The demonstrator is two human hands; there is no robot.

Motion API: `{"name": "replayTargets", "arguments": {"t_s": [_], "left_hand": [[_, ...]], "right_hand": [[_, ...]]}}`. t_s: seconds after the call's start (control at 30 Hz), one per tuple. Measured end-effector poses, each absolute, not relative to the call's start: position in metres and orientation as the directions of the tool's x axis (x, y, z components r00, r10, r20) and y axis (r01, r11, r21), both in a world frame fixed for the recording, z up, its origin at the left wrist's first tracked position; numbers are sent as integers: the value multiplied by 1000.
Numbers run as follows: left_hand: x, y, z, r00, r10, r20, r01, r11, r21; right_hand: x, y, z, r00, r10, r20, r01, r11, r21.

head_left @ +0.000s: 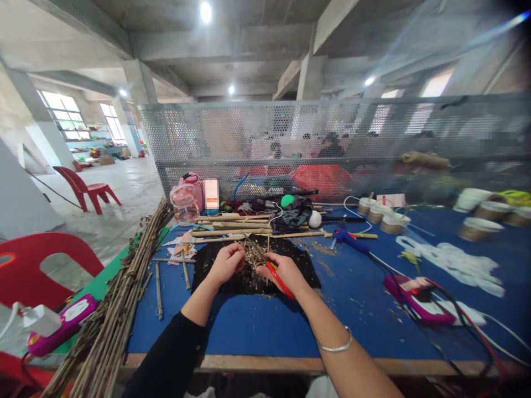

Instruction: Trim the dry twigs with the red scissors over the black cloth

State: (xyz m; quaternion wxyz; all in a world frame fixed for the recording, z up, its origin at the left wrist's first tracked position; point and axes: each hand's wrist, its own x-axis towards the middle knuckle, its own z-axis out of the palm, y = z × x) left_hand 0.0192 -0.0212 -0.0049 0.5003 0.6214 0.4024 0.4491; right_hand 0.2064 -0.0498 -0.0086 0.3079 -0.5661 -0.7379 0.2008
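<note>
My left hand [226,263] is closed, pinching a clump of dry plant fibre [251,260] that lies on a black cloth [305,265]. My right hand [282,271] is closed around red-handled scissors [280,280], whose blades point up into the fibre clump. Both hands rest over the cloth on the blue table [249,326]. A silver bangle [338,345] sits on my right wrist.
A long bundle of dry stalks [120,298] lies along the table's left edge. Bamboo sticks [236,224], a blue glue gun [350,240], a pink device [418,301], cables, paper cups [392,221] and a pink bottle [186,199] surround the cloth. A mesh screen [332,143] stands behind; red chairs [89,190] stand left.
</note>
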Motion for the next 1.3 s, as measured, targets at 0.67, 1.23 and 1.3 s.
{"name": "replayTargets", "arguments": {"t_s": [0.67, 1.23, 1.3], "left_hand": [[19, -19, -8, 296, 947, 125, 29, -140, 990], [21, -12, -10, 160, 987, 20, -127, 1, 992], [21, -13, -10, 184, 983, 11, -106, 9, 994]], "right_hand": [[210, -51, -6, -178, 965, 193, 762, 259, -593], [206, -54, -3, -183, 969, 163, 795, 244, -555], [205, -54, -2, -177, 970, 164, 800, 239, -551]]}}
